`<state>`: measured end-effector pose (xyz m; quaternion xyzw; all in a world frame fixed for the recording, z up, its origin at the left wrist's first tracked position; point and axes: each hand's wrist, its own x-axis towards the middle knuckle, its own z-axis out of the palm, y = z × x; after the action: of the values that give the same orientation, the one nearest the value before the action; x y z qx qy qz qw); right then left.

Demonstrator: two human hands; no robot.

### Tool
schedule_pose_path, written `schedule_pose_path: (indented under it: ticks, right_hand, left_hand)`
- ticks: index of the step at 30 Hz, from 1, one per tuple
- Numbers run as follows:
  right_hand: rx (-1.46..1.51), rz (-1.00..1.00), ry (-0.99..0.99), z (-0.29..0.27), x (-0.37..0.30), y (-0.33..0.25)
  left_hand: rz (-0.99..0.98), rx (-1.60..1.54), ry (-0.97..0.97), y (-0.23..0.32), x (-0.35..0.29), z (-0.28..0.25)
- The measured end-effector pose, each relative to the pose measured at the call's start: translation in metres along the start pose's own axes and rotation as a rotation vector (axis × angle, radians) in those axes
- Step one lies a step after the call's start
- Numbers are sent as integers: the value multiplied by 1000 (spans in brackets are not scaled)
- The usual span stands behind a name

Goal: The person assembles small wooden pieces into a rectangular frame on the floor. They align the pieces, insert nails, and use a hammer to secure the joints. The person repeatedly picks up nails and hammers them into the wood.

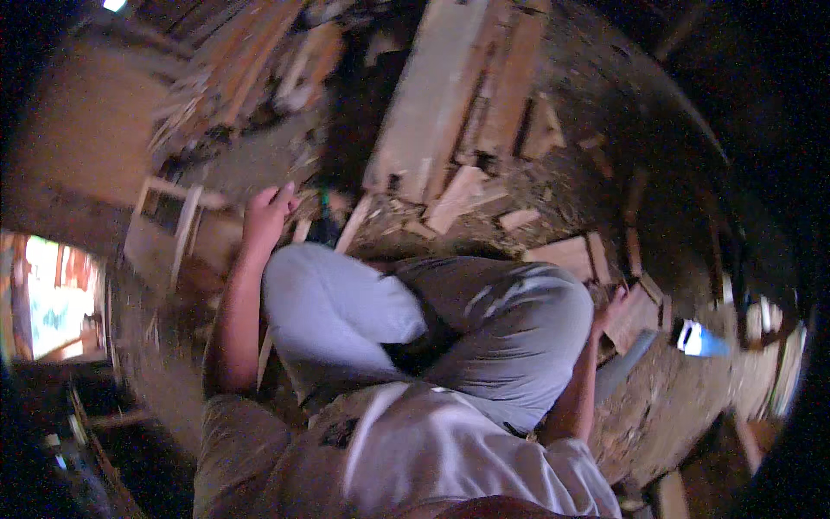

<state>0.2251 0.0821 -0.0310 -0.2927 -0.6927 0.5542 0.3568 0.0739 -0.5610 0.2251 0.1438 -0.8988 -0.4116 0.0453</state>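
I sit cross-legged on the ground. Out past my left knee is my left hand (273,208), somewhat blurred, its fingers a little apart and nothing visible in them. A small wooden frame (186,212) lies to the left of it, and a dark thing with a green part (325,208) is to its right. My right hand (609,310) is beside my right knee, next to a wooden piece like a small box (635,313). The knee partly covers that hand, and blur hides whether its fingers grip the wood.
Long planks (432,104) lie ahead, with wood offcuts (456,197) at their near end. More boards (259,60) are stacked at the far left. On the right are a flat wooden piece (566,257), a grey strip (629,359) and a blue-and-white object (700,339).
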Motion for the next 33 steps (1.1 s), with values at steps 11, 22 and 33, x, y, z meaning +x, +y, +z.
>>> schedule_pose_path:
  ticks: [11, 22, 33]
  right_hand:
    - [-194, 128, -725, 44, -4, -159]
    - [-827, -60, -708, 51, 1, -205]
    - [-762, -26, -846, 25, 29, -194]
  left_hand:
    - [-61, -209, -98, -181, 7, -54]
    - [-118, -678, -534, -304, 24, 38]
    - [487, 224, -537, -266, 71, 41]
